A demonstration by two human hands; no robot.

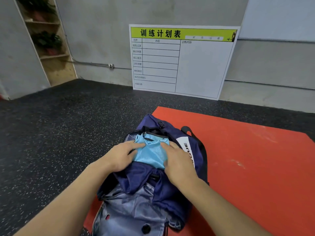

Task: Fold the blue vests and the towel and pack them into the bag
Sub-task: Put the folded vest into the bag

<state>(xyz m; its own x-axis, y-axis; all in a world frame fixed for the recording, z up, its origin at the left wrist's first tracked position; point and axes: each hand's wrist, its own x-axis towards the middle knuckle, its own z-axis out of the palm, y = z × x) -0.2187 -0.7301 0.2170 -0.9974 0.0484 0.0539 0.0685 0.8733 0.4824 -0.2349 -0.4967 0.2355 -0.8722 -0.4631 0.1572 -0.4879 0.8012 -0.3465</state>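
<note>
You are packing: your left hand and right hand press the folded light-blue mesh vest into the open navy fabric bag, fingers flat, gripping nothing. Next, push it deeper.

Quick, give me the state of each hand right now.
Left hand: open, fingers flat, pressing the light blue vest into the bag.
Right hand: open, pressing the same vest.

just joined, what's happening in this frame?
A person is packing a folded light blue vest into the open navy bag, which lies on a red mat. The left hand and right hand press on the vest from either side, easing it through the opening.
</note>
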